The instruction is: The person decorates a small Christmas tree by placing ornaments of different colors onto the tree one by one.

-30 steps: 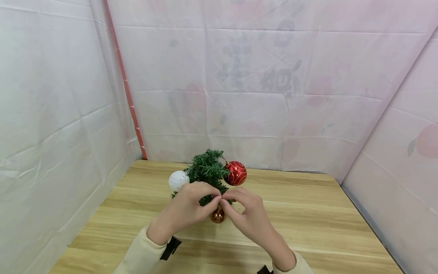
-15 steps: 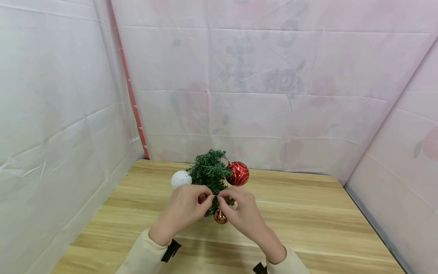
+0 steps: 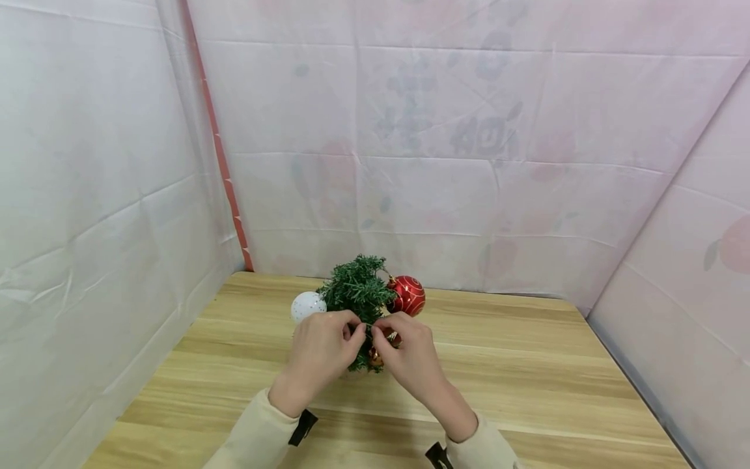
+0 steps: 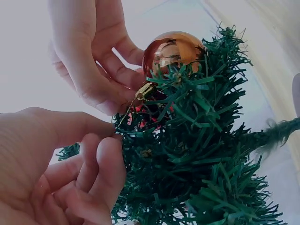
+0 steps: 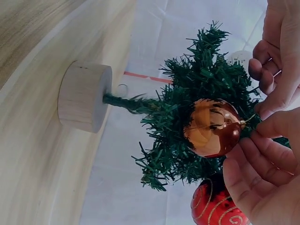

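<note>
A small artificial Christmas tree point(image 3: 354, 283) stands on the table, its round wooden base point(image 5: 84, 97) showing in the right wrist view. At its front hangs a shiny copper-coloured bauble point(image 5: 213, 127) with a gold cap and a thin gold string point(image 4: 126, 110). My left hand point(image 3: 323, 342) pinches one side of the string between thumb and forefinger. Close beside it, my right hand point(image 3: 410, 352) pinches the other side, its remaining fingers near the bauble. A short length of string spans the gap between both hands' fingertips, against the tree's branches.
On the tree's right side hangs a red bauble point(image 3: 407, 296) with gold swirls; a white speckled bauble point(image 3: 308, 306) is on its left. The wooden table point(image 3: 515, 371) reaches back to pale hanging cloth point(image 3: 433, 195), which also lines both sides.
Both hands have parted slightly, string now visible between their fingertips. They have also risen a little in the head view, and the copper bauble has shifted up with them.
</note>
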Tool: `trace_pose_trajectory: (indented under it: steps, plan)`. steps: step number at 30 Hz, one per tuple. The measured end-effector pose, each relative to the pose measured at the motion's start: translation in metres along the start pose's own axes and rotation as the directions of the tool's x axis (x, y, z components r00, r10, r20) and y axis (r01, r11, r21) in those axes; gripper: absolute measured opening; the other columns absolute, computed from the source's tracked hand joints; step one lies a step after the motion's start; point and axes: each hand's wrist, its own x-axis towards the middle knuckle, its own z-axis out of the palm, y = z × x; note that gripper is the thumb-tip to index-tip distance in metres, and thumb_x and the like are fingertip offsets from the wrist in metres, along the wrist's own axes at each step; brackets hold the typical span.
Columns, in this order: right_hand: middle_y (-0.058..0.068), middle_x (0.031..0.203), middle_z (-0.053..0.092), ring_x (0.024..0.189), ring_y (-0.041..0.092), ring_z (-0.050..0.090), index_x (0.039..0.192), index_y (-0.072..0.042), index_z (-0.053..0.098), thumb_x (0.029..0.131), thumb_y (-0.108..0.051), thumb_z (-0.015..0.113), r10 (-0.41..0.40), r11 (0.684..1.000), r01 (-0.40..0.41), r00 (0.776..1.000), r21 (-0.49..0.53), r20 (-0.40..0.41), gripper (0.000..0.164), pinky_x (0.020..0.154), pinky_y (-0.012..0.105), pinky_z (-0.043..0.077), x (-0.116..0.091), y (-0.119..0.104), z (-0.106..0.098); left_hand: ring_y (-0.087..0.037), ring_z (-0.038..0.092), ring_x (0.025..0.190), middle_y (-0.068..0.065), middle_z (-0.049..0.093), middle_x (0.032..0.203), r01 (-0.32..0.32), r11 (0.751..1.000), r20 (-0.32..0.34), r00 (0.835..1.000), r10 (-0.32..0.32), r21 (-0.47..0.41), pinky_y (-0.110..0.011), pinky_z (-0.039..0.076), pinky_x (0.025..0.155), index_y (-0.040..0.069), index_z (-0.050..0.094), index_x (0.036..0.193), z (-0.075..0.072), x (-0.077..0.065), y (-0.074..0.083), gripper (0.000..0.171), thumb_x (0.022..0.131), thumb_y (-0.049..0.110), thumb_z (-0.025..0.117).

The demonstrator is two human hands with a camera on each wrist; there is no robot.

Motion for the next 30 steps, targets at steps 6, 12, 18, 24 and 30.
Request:
trace_pose_trajectory:
  steps: [6, 12, 18, 24, 30]
  plan:
    - [0.004, 0.087, 0.074, 0.073, 0.011, 0.067, 0.093, -0.006, 0.078, 0.092, 0.001, 0.075, 0.024, 1.000, -0.024, 1.000, -0.020, -0.015, 0.007, 0.054, 0.017, 0.050, 0.000, 0.002, 0.003, 0.002, 0.039, 0.044, 0.009, 0.059, 0.055, 0.009, 1.000, 0.002, 1.000, -0.009, 0.015, -0.016, 0.032, 0.042, 0.013, 0.080, 0.082, 0.001, 0.000, 0.000, 0.008, 0.089, 0.014, 0.080]
    - [0.003, 0.085, 0.074, 0.070, 0.009, 0.066, 0.091, -0.006, 0.078, 0.091, 0.001, 0.075, 0.040, 0.998, -0.041, 0.999, -0.050, -0.010, 0.007, 0.055, 0.018, 0.048, -0.001, 0.004, 0.007, 0.001, 0.038, 0.043, 0.007, 0.060, 0.055, -0.001, 1.000, 0.013, 1.000, 0.001, 0.026, -0.016, 0.029, 0.041, 0.010, 0.081, 0.084, 0.002, -0.001, 0.001, 0.006, 0.089, 0.010, 0.078]
    - [0.000, 0.084, 0.075, 0.072, 0.009, 0.066, 0.090, -0.008, 0.079, 0.089, -0.001, 0.077, 0.056, 0.995, -0.054, 0.998, -0.079, 0.016, 0.007, 0.061, 0.019, 0.052, -0.003, 0.006, 0.010, 0.001, 0.034, 0.043, 0.008, 0.061, 0.056, -0.006, 0.999, 0.043, 0.999, 0.004, 0.049, -0.014, 0.023, 0.039, 0.013, 0.081, 0.082, 0.005, -0.002, 0.001, 0.008, 0.088, 0.009, 0.078]
    - [0.002, 0.086, 0.075, 0.074, 0.013, 0.068, 0.091, -0.007, 0.079, 0.090, -0.001, 0.076, 0.038, 0.996, -0.035, 0.999, -0.085, 0.029, 0.006, 0.065, 0.023, 0.056, -0.006, 0.006, 0.012, 0.001, 0.036, 0.044, 0.005, 0.067, 0.061, 0.004, 0.999, 0.062, 0.998, -0.006, 0.042, -0.014, 0.024, 0.039, 0.013, 0.083, 0.085, 0.005, -0.004, 0.002, 0.006, 0.089, 0.010, 0.079]
    - [0.004, 0.090, 0.078, 0.075, 0.012, 0.070, 0.094, -0.006, 0.081, 0.091, -0.002, 0.077, 0.050, 0.996, -0.047, 0.998, -0.076, 0.048, 0.006, 0.064, 0.022, 0.057, -0.005, 0.004, 0.009, 0.001, 0.039, 0.044, 0.006, 0.067, 0.062, 0.010, 0.999, 0.056, 0.998, -0.013, 0.037, -0.015, 0.027, 0.039, 0.014, 0.083, 0.086, 0.004, -0.004, 0.001, 0.004, 0.089, 0.012, 0.081]
